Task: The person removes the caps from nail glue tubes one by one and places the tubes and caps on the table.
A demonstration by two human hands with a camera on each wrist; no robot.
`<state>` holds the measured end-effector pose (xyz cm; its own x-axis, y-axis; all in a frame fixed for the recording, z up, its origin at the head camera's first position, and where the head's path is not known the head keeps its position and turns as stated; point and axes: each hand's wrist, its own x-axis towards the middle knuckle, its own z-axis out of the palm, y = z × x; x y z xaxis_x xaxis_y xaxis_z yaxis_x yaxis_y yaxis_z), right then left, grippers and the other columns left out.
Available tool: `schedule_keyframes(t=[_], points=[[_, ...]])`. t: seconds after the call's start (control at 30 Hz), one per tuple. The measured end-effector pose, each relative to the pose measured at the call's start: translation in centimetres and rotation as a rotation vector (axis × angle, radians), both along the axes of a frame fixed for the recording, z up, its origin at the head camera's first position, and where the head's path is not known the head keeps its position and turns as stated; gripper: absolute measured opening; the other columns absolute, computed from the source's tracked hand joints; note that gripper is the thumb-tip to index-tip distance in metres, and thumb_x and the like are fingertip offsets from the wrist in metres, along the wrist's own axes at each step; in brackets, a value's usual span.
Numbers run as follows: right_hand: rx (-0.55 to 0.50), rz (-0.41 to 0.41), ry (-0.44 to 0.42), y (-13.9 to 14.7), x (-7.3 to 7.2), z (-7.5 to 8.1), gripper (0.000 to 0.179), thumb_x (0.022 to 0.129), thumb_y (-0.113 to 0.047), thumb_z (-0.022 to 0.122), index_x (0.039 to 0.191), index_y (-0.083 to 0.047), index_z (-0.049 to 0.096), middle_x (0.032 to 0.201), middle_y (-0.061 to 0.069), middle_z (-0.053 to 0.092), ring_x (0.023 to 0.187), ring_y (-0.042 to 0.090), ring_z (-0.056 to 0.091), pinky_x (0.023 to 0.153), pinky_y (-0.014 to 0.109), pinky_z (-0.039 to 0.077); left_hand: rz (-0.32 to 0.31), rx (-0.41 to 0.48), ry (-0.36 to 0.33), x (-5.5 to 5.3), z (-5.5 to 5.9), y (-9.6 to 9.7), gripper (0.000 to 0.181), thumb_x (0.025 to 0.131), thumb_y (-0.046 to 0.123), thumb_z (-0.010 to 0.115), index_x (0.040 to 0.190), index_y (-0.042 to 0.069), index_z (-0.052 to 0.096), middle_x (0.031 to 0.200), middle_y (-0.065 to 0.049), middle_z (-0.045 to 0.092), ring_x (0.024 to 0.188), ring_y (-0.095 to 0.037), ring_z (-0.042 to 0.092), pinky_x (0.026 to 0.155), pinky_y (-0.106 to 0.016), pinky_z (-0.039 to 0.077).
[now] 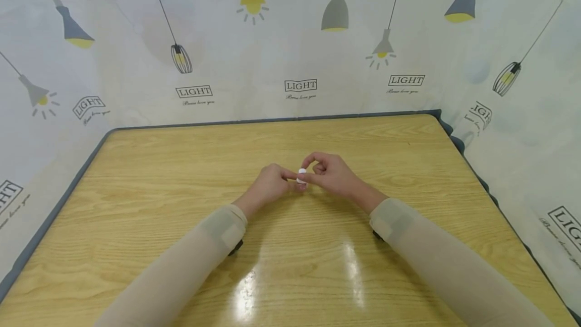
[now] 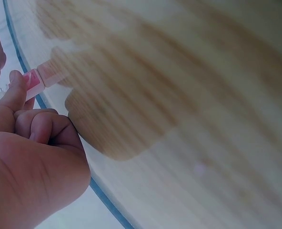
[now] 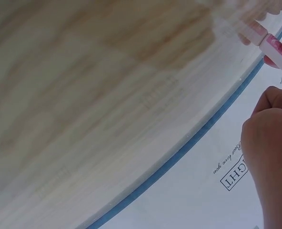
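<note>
A small bottle with a pink label (image 2: 32,82) and a white cap (image 1: 302,171) is held upright over the middle of the table. My left hand (image 1: 271,184) pinches its body between thumb and fingers, the other fingers curled in. At the top, my right hand (image 1: 333,174) has its thumb and index finger on the white cap. In the left wrist view, the bottle's base is right at the tabletop, where its reflection shows. The right wrist view shows the bottle (image 3: 276,49) at the upper right edge, partly covered by fingers.
The glossy wooden table (image 1: 181,165) has a dark blue edge. Behind and beside it hangs a pale cloth (image 1: 254,59) printed with lamps and lettering. Both forearms, in pale sleeves (image 1: 181,266), reach in from the front.
</note>
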<state>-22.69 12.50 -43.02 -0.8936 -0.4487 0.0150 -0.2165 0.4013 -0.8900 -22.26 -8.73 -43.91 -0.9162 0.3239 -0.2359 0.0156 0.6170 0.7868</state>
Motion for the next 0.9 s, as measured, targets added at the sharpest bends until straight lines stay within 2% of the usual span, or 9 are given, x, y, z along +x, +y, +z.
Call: schedule_keyframes(t=[0.07,0.1,0.23,0.37,0.5,0.63,0.73,0.83,0.9], points=[[-0.002,0.000,0.003,0.01,0.00,-0.04,0.018,0.101,-0.028,0.076,0.112,-0.015,0.071,0.058,-0.007,0.027,0.051,0.012,0.025,0.055,0.027,0.031,-0.002,0.001,-0.001,0.05,-0.01,-0.02,0.022,0.096,0.033,0.081,0.115,0.022,0.085,0.121,-0.001,0.081,0.077,-0.013,0.041,0.070,-0.028,0.037],[-0.004,0.002,0.005,0.03,0.01,-0.06,0.018,0.101,-0.028,0.076,0.112,-0.015,0.071,0.058,-0.007,0.027,0.051,0.012,0.025,0.055,0.027,0.031,-0.003,0.002,0.001,0.05,-0.02,-0.02,0.022,0.096,0.033,0.082,0.115,0.022,0.085,0.122,-0.001,0.081,0.078,-0.012,0.043,0.071,-0.028,0.038],[-0.012,0.015,0.027,0.07,0.00,-0.15,0.015,0.102,-0.025,0.075,0.113,-0.014,0.073,0.058,-0.007,0.027,0.051,0.012,0.024,0.053,0.026,0.030,-0.002,0.002,0.005,0.03,-0.07,0.01,0.023,0.095,0.033,0.083,0.115,0.022,0.085,0.124,0.001,0.080,0.093,-0.012,0.055,0.080,-0.028,0.044],[-0.014,0.025,0.049,0.06,-0.08,-0.24,0.014,0.102,-0.023,0.075,0.112,-0.015,0.074,0.058,-0.007,0.026,0.051,0.011,0.024,0.053,0.026,0.029,-0.001,0.006,0.000,-0.03,-0.16,0.01,0.022,0.094,0.033,0.084,0.114,0.023,0.085,0.123,0.001,0.081,0.102,-0.012,0.058,0.085,-0.028,0.046],[-0.014,0.023,0.046,0.05,-0.09,-0.24,0.017,0.101,-0.023,0.076,0.114,-0.013,0.074,0.057,-0.007,0.027,0.051,0.011,0.024,0.053,0.026,0.029,-0.003,0.006,0.000,0.03,-0.10,-0.02,0.023,0.094,0.033,0.084,0.114,0.022,0.085,0.122,0.001,0.081,0.094,-0.012,0.055,0.080,-0.028,0.044],[-0.010,0.013,0.032,-0.01,-0.13,-0.26,0.024,0.098,-0.025,0.080,0.117,-0.011,0.072,0.058,-0.008,0.026,0.052,0.011,0.024,0.054,0.026,0.029,0.000,0.009,-0.006,0.09,0.00,0.00,0.024,0.094,0.032,0.084,0.115,0.021,0.085,0.120,-0.001,0.081,0.078,-0.013,0.042,0.070,-0.028,0.037],[-0.001,0.003,0.021,-0.11,-0.15,-0.31,0.027,0.096,-0.026,0.082,0.116,-0.011,0.071,0.058,-0.008,0.025,0.052,0.011,0.024,0.054,0.026,0.028,0.004,0.012,-0.014,0.12,0.02,0.00,0.023,0.094,0.032,0.084,0.114,0.021,0.085,0.117,-0.001,0.082,0.073,-0.013,0.034,0.067,-0.029,0.033],[0.007,-0.009,0.016,-0.22,-0.08,-0.17,0.025,0.096,-0.026,0.082,0.114,-0.012,0.071,0.059,-0.007,0.025,0.052,0.011,0.024,0.054,0.026,0.028,0.008,0.011,-0.016,0.11,0.04,0.01,0.021,0.095,0.032,0.083,0.113,0.022,0.085,0.117,0.000,0.082,0.078,-0.013,0.042,0.071,-0.029,0.038],[0.009,-0.018,0.017,-0.27,-0.03,-0.10,0.023,0.097,-0.027,0.081,0.112,-0.013,0.070,0.059,-0.007,0.025,0.052,0.011,0.024,0.054,0.027,0.028,0.011,0.008,-0.013,0.10,0.05,0.00,0.020,0.095,0.032,0.083,0.113,0.022,0.085,0.119,0.001,0.082,0.087,-0.013,0.050,0.077,-0.029,0.042]])
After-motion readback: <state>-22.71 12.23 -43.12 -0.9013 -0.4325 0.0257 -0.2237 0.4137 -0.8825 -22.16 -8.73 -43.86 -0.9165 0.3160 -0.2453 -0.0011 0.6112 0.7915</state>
